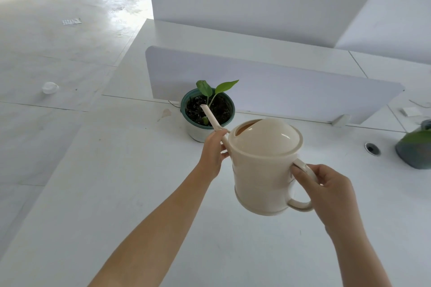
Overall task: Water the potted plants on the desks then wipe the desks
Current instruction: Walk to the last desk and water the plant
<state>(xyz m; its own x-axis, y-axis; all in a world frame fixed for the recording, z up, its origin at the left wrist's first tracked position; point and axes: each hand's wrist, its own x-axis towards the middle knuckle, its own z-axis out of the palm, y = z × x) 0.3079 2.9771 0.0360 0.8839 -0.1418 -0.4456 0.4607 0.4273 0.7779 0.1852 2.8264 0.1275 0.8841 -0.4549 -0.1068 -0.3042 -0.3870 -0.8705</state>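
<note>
A cream watering can [263, 170] hangs tilted above the white desk [116, 193]. My right hand [326, 193] grips its loop handle. My left hand [213, 152] holds the base of the long thin spout, whose tip reaches over the dark soil of a potted plant [207, 112]. That plant has a few green leaves in a green-rimmed white pot, standing against the low desk divider [279, 88]. A second potted plant [416, 147] shows at the right edge, blurred.
A round cable grommet [372, 148] sits in the desk right of the can. A small brownish stain [166, 113] marks the desk left of the pot. On the floor to the left lies a clear plastic cup [49, 87]. Another desk lies beyond the divider.
</note>
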